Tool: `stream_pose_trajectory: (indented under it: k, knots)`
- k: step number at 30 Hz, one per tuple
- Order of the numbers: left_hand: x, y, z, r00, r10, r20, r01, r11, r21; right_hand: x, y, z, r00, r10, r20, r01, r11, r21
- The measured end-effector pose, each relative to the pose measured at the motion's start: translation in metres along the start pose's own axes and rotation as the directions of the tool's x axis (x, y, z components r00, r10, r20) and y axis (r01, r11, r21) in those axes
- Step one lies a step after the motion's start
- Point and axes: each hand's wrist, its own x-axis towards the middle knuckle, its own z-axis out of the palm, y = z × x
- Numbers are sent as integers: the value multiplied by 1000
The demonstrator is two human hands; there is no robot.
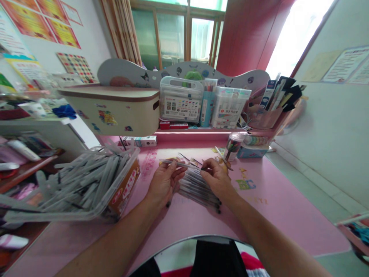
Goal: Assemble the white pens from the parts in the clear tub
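Between my two hands a slim clear pen (179, 163) is held almost level above the pink desk. My left hand (165, 177) pinches it near its left part, thumb on top. At its dark right end, the fingertips of my right hand (216, 176) are closed on it; the exact part they grip is too small to make out. Just below lies a row of clear pens with dark ends (198, 189), side by side. Another pen (172, 195) lies beside my left hand. A few thin dark sticks (187, 157) lie behind the hands.
On the left stands a clear plastic bin (108, 200) full of translucent tubes. A clear jar (234, 144) and a blue box (251, 151) stand back right. The shelf (221, 130) carries a lidded cream box (115, 115), marker cases (181, 100) and a pink pen holder (265, 117).
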Motion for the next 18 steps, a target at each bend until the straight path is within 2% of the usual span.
stream_pose_trajectory:
  k: [2,4,6,8,10,13,16,18]
  knots:
    - [2,0,-3,1000,27,4,-27,1000,1,0,-2,0,987,149,55,-158,962,225]
    - [2,-1,-4,998,52,25,-52,998,25,0,-5,-2,943,281,180,-332,842,424]
    - [0,-2,-3,995,77,56,-81,994,71,-1,-8,-2,890,351,290,-454,736,502]
    - [-2,-3,-2,990,105,94,-116,985,128,-2,-10,-2,856,397,330,-514,719,467]
    - [-3,-2,-2,985,132,114,-149,976,157,-2,-9,0,853,417,315,-516,769,377]
    - [0,3,-3,984,168,51,-171,984,54,0,-6,1,900,378,216,-429,852,298]
    - [8,14,-6,981,162,-108,-175,976,-126,3,-4,-2,956,293,-6,-275,901,335]
    - [12,21,-7,966,144,-215,-188,962,-198,6,-3,-5,958,244,-153,-180,922,344]
